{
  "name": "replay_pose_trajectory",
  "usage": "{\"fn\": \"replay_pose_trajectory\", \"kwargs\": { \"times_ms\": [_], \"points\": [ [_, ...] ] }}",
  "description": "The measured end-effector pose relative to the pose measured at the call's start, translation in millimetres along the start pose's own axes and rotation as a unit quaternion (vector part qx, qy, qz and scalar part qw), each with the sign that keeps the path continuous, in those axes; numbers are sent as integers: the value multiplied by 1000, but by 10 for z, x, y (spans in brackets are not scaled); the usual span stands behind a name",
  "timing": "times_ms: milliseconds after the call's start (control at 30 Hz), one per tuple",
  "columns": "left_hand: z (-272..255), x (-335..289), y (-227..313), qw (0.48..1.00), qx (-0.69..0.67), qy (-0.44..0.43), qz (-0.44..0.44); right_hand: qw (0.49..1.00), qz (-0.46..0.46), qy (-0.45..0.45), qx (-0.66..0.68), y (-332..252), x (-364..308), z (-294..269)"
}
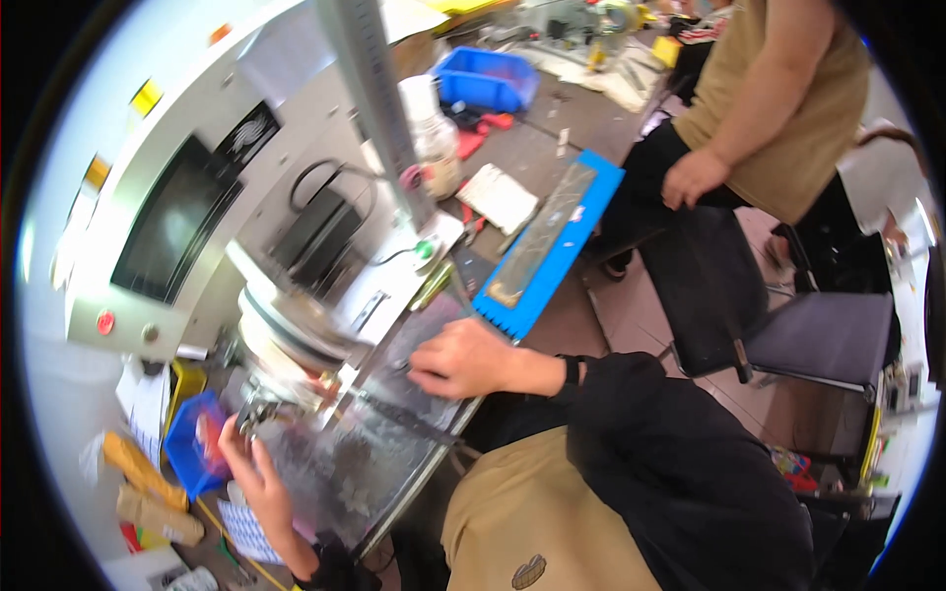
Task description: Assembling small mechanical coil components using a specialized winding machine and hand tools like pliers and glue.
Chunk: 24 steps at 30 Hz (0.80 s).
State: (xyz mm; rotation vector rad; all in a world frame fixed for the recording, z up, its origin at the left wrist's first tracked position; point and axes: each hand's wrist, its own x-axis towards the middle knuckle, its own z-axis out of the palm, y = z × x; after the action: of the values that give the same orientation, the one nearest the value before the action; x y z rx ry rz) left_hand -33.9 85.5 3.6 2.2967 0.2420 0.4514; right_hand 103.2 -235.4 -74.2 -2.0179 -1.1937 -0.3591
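My left hand [258, 485] is raised at the lower left with its fingers stretched and apart. Its fingertips reach the dark metal fitting [258, 412] at the lower end of a round, whitish machine part [286, 330], blurred here. I cannot tell whether they touch it. Over the worn grey metal worktop [370, 463], my right hand [461, 360] is closed, with the fingers curled down. Whatever it pinches, if anything, is too small or blurred to name. A dark flat bar [414, 422] runs from the machine part toward the worktop's front edge.
Beyond my right hand lies a blue tray [552, 251] with a long grey strip. A white bottle [430, 138], a blue bin [485, 79] and a metal column [370, 94] stand farther back. Another person [778, 108] stands at right near dark chairs [705, 286]. Another blue bin [187, 448] sits left.
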Motion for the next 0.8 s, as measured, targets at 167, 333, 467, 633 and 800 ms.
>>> {"fn": "replay_pose_trajectory", "kwargs": {
  "times_ms": [167, 333, 467, 633, 800],
  "points": [
    [100, 65, 16, 998, -61, -27, -10, 1000, 1, 12, -11, 7, -5, -48],
    [56, 11, -25, 997, -68, -13, -19, 1000, 1, 2, -16, 1, 27, -7],
    [62, 30, -50, 997, -75, -11, -21, 1000, -2, 12, -18, 12, 35, -4],
    [48, 56, 12, 1000, -18, 4, -5, 1000, -4, 10, -24, 13, 15, -13],
    [44, 98, 159, 999, -24, 7, 37, 1000, -16, 6, -17, -5, 4, -12]
  ]
}}
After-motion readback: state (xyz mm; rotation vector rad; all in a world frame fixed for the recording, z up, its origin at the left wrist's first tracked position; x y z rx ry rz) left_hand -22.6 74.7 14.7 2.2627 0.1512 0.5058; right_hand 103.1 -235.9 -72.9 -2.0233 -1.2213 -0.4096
